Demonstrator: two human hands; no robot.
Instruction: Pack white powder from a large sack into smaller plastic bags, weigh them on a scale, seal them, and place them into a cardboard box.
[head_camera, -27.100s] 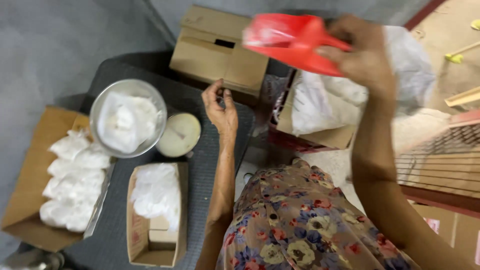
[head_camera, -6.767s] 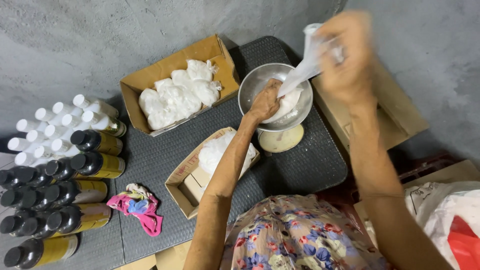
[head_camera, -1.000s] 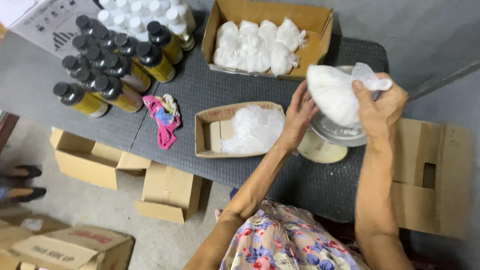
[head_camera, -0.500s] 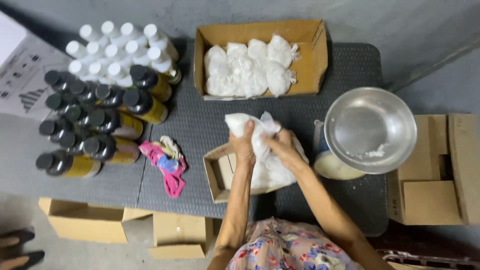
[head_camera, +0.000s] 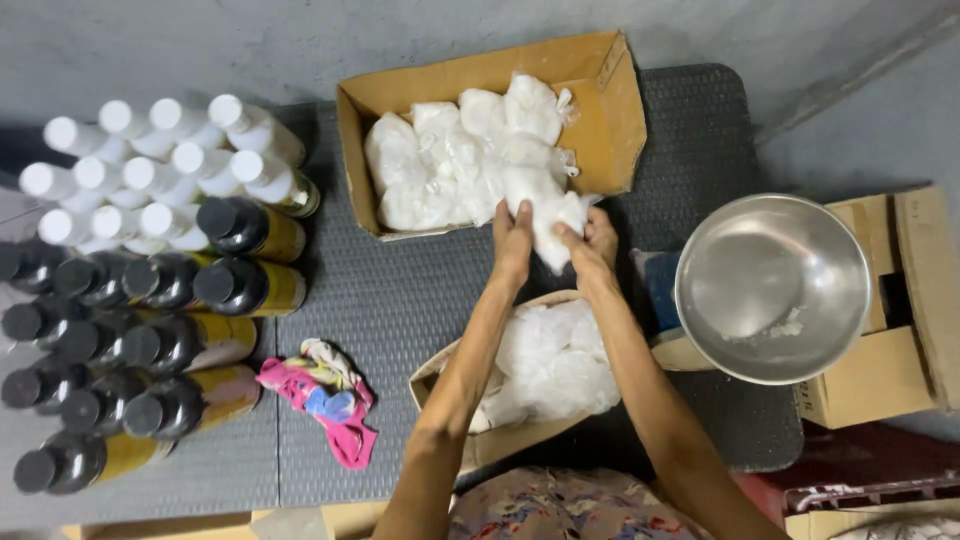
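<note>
Both my hands hold one white filled plastic bag (head_camera: 553, 222) at the near edge of the far cardboard box (head_camera: 620, 120). My left hand (head_camera: 513, 243) grips the bag's left side, and my right hand (head_camera: 594, 248) grips its right side. That box holds several similar white bags (head_camera: 450, 165). Below my hands a smaller cardboard box (head_camera: 440, 375) holds crumpled clear plastic bags (head_camera: 555, 365). An almost empty metal bowl (head_camera: 772, 287) with a little white powder sits to the right.
Several bottles with black caps (head_camera: 150, 340) and white caps (head_camera: 160, 150) stand at the left of the dark table (head_camera: 400, 290). A pink cloth (head_camera: 325, 395) lies near them. Cardboard boxes (head_camera: 890, 330) sit at the right, beyond the table.
The filled bag moved from over the bowl, past the small box, to the edge of the far box. Both hands stay on it.
</note>
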